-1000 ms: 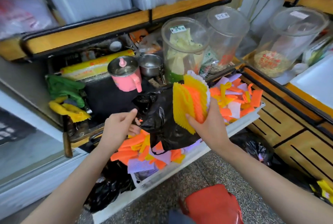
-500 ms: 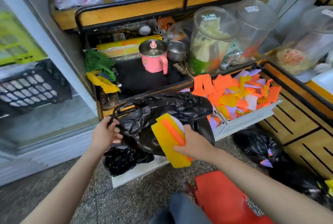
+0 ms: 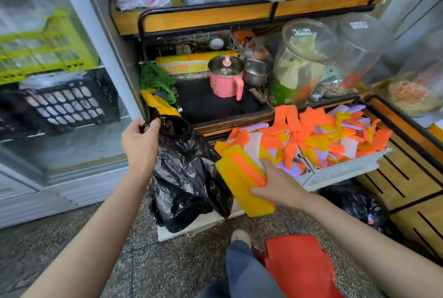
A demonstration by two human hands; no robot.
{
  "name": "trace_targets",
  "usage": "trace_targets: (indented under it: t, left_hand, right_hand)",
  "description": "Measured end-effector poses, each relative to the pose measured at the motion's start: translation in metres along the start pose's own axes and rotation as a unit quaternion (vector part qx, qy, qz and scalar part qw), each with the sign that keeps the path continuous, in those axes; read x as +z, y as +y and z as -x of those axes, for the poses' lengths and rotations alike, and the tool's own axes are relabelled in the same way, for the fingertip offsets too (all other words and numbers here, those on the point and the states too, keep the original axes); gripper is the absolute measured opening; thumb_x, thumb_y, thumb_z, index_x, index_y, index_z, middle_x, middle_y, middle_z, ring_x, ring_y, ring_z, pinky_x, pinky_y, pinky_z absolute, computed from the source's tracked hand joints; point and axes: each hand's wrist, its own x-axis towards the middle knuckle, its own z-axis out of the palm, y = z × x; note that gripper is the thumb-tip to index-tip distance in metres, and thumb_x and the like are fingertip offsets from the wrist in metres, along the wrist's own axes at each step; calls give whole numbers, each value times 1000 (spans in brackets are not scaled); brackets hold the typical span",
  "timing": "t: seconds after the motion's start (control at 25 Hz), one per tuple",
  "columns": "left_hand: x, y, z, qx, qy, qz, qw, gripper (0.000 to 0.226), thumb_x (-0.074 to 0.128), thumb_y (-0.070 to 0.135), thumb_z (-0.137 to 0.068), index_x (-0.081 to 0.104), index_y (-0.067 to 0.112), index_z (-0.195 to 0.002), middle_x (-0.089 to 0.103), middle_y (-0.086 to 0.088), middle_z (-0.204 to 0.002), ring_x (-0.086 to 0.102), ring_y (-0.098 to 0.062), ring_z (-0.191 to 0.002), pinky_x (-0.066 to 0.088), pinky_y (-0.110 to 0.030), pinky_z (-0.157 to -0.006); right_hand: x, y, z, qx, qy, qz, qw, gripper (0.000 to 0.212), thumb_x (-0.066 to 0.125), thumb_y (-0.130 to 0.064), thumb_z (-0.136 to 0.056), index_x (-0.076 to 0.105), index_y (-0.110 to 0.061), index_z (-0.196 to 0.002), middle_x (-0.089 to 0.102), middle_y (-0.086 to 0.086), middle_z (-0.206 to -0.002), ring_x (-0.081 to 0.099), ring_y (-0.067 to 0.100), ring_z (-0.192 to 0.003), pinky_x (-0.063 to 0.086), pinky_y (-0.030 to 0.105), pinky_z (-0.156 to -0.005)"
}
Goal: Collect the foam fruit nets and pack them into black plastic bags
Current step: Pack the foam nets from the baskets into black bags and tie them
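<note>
- Glass-fronted cabinet (image 3: 60,96): far left, with a lime-green crate and a black crate behind the glass.
- Shelf unit (image 3: 215,16): centre, orange-edged with a black metal rail; clear plastic boxes are stacked on its upper level.
- White tray (image 3: 347,169): below the shelf on the right, heaped with loose foam nets (image 3: 311,135) in orange, yellow and pale lilac.
- Black plastic bag (image 3: 187,178): hangs crumpled in front of the tray's left end, between the two hands.
- Red stool (image 3: 299,266): on the speckled floor at the bottom, beside the person's trouser leg and shoe.
- Second black bag (image 3: 354,204): on the floor under the tray's right end, with a net showing at its opening.
- Clear jar (image 3: 304,58): tilted on the shelf's lower level, holding pale and green sheets.
- Stack of foam nets (image 3: 242,178): yellow with an orange one on top, outside the bag and against its right side.
- Pink pot (image 3: 225,77): lidded, upright on the dark surface, with a steel bowl (image 3: 256,72) just to its right.
- Left hand (image 3: 141,139): fingers curled round the bag's top edge, holding it up.
- Right hand (image 3: 280,185): grips the stack at its right edge, well apart from the left hand.
</note>
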Motion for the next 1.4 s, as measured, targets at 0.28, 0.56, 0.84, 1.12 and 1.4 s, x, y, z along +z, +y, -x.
trace_targets:
  t: [0.28, 0.56, 0.84, 1.12, 1.4]
  left_hand:
    - [-24, -4, -8, -52, -97, -130, 985, 46, 51, 42, -88, 49, 6, -58, 46, -9, -55, 41, -17, -54, 31, -25, -53]
    - [-49, -57, 8, -79, -138, -325, 932, 21, 58, 7, -89, 44, 9, -73, 59, 3, -57, 61, -23, -68, 36, -20, -51]
    - [-8, -3, -24, 103, -43, -207, 972, 14, 55, 4, -92, 48, 12, -102, 60, -3, -93, 57, -17, -88, 37, -15, -69]
    - [75, 62, -50, 85, -54, -74, 992, 26, 45, 2, -96, 58, 20, -110, 59, 2, -72, 59, -4, -70, 48, -20, -75]
    - [148, 116, -41, 64, -125, 25, 990, 35, 50, -4, -90, 67, 26, -94, 59, 14, -57, 55, 0, -62, 42, -10, -63]
  right_hand:
    - [-18, -29, -40, -64, 136, -116, 982, 51, 71, -30, -80, 41, -17, -120, 58, 0, -100, 59, 21, -89, 50, 41, -75]
    - [11, -67, -104, -139, 4, -81, 987, 55, 69, -40, -80, 39, -17, -119, 58, 7, -110, 59, 22, -94, 50, 49, -80]
    - [-13, -73, -165, -198, 32, -67, 977, 62, 67, -32, -84, 32, -22, -135, 47, 0, -120, 53, 21, -104, 46, 40, -80]
    - [-46, -59, -193, -308, -83, 86, 944, 67, 66, -35, -81, 30, -25, -136, 54, 3, -120, 55, 24, -107, 42, 33, -77]
    - [-88, -12, -229, -256, -113, 32, 960, 64, 71, -43, -77, 43, -28, -133, 55, -6, -122, 55, 13, -113, 44, 30, -88]
